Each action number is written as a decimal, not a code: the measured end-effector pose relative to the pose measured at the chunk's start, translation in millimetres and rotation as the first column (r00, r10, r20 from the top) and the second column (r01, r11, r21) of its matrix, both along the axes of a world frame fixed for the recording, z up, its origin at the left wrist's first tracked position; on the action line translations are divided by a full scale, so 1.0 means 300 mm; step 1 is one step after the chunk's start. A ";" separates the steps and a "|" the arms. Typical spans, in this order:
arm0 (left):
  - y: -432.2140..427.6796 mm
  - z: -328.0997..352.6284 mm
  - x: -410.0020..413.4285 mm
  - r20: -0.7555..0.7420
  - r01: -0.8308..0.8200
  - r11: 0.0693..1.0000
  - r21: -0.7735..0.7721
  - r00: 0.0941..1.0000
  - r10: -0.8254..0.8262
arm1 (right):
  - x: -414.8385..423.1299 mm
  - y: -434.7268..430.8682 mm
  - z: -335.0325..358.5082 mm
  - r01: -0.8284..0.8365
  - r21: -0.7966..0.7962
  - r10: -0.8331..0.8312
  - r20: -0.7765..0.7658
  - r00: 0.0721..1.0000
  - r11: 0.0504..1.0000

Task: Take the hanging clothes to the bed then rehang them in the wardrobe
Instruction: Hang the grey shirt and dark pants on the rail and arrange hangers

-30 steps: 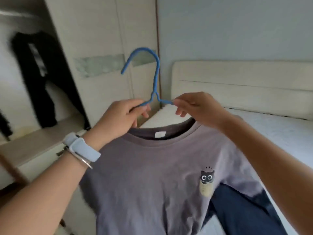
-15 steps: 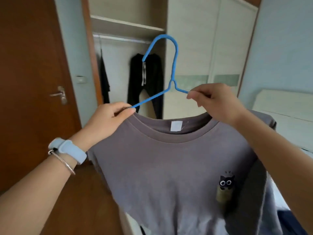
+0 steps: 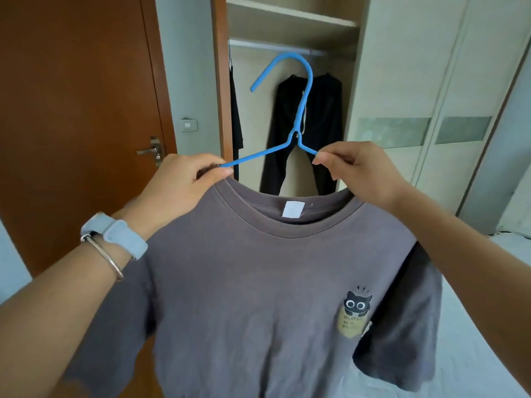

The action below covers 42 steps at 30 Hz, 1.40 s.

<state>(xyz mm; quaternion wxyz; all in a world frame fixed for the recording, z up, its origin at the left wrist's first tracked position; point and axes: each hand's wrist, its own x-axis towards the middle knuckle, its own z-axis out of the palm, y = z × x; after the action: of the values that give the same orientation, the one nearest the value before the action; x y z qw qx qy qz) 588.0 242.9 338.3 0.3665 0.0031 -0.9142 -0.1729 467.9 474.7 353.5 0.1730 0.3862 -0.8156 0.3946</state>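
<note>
Wardrobe (image 3: pixel 290 27) nearer, ctr; door (image 3: pixel 71 110) beside.

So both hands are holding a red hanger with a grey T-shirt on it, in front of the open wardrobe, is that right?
Not quite: the head view shows the hanger is blue, not red. The left hand and right hand do hold it, with the grey T-shirt on it, before the open wardrobe.

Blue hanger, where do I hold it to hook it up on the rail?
Probably best: pinch the blue hanger at its twisted neck, just under the hook, from the near side. The shirt hides the arm ends, and the hook must stay free for the rail.
</note>
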 end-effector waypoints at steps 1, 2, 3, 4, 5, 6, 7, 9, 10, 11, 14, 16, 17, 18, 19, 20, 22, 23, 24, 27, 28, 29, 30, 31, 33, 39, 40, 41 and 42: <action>-0.034 -0.009 -0.038 0.002 -0.006 1.000 -0.010 1.000 0.006 | -0.039 -0.040 -0.010 -0.010 -0.005 0.010 0.001 1.000 1.000; -0.067 -0.017 -0.080 -0.003 -0.009 1.000 -0.020 1.000 0.009 | -0.084 -0.080 -0.019 -0.020 -0.010 0.020 -0.005 1.000 1.000; -0.099 -0.025 -0.126 -0.012 -0.008 1.000 -0.027 1.000 0.008 | -0.133 -0.120 -0.026 -0.028 -0.013 0.028 -0.017 0.999 1.000; -0.133 -0.033 -0.175 -0.020 -0.008 0.999 -0.032 1.000 0.008 | -0.187 -0.160 -0.032 -0.033 -0.016 0.032 -0.034 0.999 0.999; -0.167 -0.042 -0.227 -0.025 -0.013 0.999 -0.034 1.000 0.012 | -0.245 -0.201 -0.038 -0.035 -0.020 0.034 -0.052 0.998 0.999; -0.202 -0.049 -0.282 -0.028 -0.021 0.999 -0.033 0.999 0.020 | -0.305 -0.240 -0.042 -0.038 -0.022 0.036 -0.065 0.997 0.999; -0.237 -0.053 -0.342 -0.032 -0.028 0.999 -0.027 0.999 0.027 | -0.368 -0.280 -0.040 -0.043 -0.024 0.042 -0.069 0.997 0.999; -0.308 -0.052 -0.468 -0.044 -0.025 1.000 -0.007 0.999 0.025 | -0.492 -0.352 -0.028 -0.058 -0.016 0.057 -0.047 0.997 0.998; -0.340 -0.051 -0.530 -0.048 -0.024 1.000 0.007 0.999 0.024 | -0.550 -0.383 -0.022 -0.072 -0.007 0.071 -0.027 0.997 0.997; -0.372 -0.053 -0.592 -0.051 -0.026 0.999 0.024 0.998 0.027 | -0.608 -0.412 -0.015 -0.088 0.006 0.088 -0.007 0.996 0.996; -0.459 -0.076 -0.761 -0.065 -0.028 0.998 0.063 0.997 0.032 | -0.772 -0.489 -0.014 -0.103 0.067 0.100 0.038 0.994 0.992; -0.512 -0.101 -0.860 -0.073 -0.011 0.997 0.080 0.997 0.017 | -0.872 -0.537 -0.047 -0.045 0.156 0.039 0.040 0.998 0.987; -0.542 -0.114 -0.911 -0.070 0.000 0.996 0.094 0.998 0.007 | -0.925 -0.558 -0.070 0.000 0.211 -0.003 0.016 1.000 0.978; -0.574 -0.127 -0.962 -0.066 0.015 0.994 0.104 0.998 -0.008 | -0.978 -0.576 -0.097 0.048 0.253 -0.047 -0.012 0.999 0.966; -0.608 -0.142 -1.016 -0.063 0.031 0.994 0.104 0.998 -0.025 | -1.028 -0.591 -0.123 0.090 0.274 -0.085 -0.031 0.996 0.957; -0.644 -0.158 -1.073 -0.058 0.048 0.994 0.096 0.997 -0.043 | -1.078 -0.604 -0.147 0.114 0.273 -0.108 -0.038 0.993 0.955; -0.716 -0.192 -1.200 -0.046 0.095 0.992 0.083 0.995 -0.091 | -1.171 -0.626 -0.183 0.120 0.245 -0.119 -0.017 0.993 0.962; -0.750 -0.212 -1.269 -0.037 0.125 0.989 0.085 0.992 -0.122 | -1.210 -0.639 -0.199 0.134 0.242 -0.138 -0.001 0.990 0.961; -0.779 -0.230 -1.333 -0.028 0.157 0.983 0.090 0.988 -0.155 | -1.243 -0.655 -0.215 0.162 0.245 -0.169 0.008 0.986 0.956; -0.853 -0.256 -1.519 0.016 0.262 0.960 0.098 0.964 -0.265 | -1.335 -0.722 -0.250 0.320 0.221 -0.330 0.004 0.944 0.921; -0.873 -0.257 -1.577 0.033 0.290 0.952 0.101 0.955 -0.294 | -1.361 -0.743 -0.253 0.387 0.207 -0.395 0.001 0.919 0.899; -0.892 -0.254 -1.631 0.044 0.316 0.942 0.110 0.946 -0.322 | -1.383 -0.761 -0.253 0.454 0.195 -0.462 -0.003 0.887 0.870; -0.905 -0.245 -1.681 0.047 0.345 0.931 0.121 0.935 -0.353 | -1.403 -0.770 -0.248 0.512 0.183 -0.519 -0.015 0.855 0.839; -0.909 -0.232 -1.728 0.041 0.380 0.916 0.128 0.921 -0.387 | -1.419 -0.771 -0.239 0.559 0.169 -0.563 -0.030 0.826 0.812; -0.897 -0.205 -1.814 0.010 0.449 0.884 0.128 0.891 -0.454 | -1.439 -0.763 -0.214 0.622 0.141 -0.624 -0.035 0.780 0.770; -0.782 -0.144 -2.012 -0.044 0.588 0.798 0.132 0.808 -0.588 | -1.497 -0.759 -0.155 0.706 0.152 -0.707 -0.057 0.705 0.692; -0.763 -0.135 -2.036 -0.044 0.596 0.793 0.127 0.802 -0.595 | -1.510 -0.754 -0.148 0.712 0.159 -0.711 -0.074 0.699 0.684; -0.745 -0.127 -2.056 -0.049 0.605 0.787 0.122 0.796 -0.604 | -1.525 -0.744 -0.141 0.719 0.163 -0.716 -0.084 0.693 0.676; -0.728 -0.120 -2.075 -0.061 0.616 0.779 0.119 0.787 -0.613 | -1.540 -0.729 -0.134 0.724 0.165 -0.722 -0.086 0.687 0.670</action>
<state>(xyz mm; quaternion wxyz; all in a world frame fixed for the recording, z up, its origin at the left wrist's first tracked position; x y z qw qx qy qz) -34.5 24.6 302.2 0.2977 -0.2722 -0.8482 -0.3433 5.7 255.9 313.4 0.2838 0.0489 -0.9335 0.2136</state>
